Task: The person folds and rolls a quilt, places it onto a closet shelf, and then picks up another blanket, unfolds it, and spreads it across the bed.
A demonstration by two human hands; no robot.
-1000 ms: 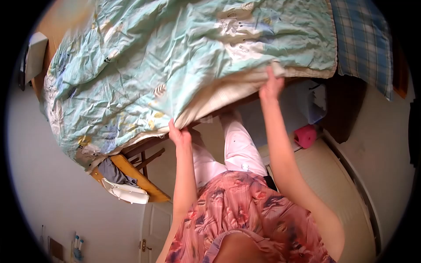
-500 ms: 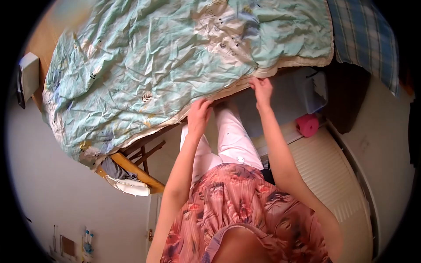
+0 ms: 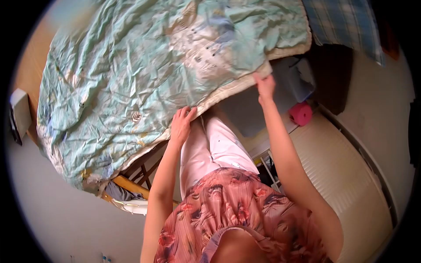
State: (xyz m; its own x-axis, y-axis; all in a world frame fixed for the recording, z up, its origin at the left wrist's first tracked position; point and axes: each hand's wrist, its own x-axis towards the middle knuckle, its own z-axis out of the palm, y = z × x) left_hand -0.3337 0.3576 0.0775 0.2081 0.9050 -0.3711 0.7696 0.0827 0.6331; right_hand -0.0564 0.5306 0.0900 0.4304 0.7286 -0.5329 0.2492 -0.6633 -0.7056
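Note:
A wrinkled mint-green quilt (image 3: 114, 74) with printed patches and a cream border spreads across the upper part of the view. My left hand (image 3: 181, 125) has its fingers over the quilt's near edge, gripping it close to my legs; its thumb is mostly hidden. Farther right, my right hand (image 3: 265, 87) pinches the cream border and holds that stretch of edge out toward me. Between the two hands the border runs fairly straight. The right fingers are slightly blurred.
Under the right side of the quilt stands a translucent plastic bin (image 3: 300, 79), with a pink roll (image 3: 301, 113) nearby. A blue plaid cloth (image 3: 344, 26) hangs at upper right. At lower left is a wooden chair (image 3: 131, 187) with grey cloth. A ribbed cream surface (image 3: 337, 162) lies at right.
My right hand has pulled the quilt's edge outward, so more cream border shows. My left hand has shifted left and nearer along the edge. The whole view has turned slightly.

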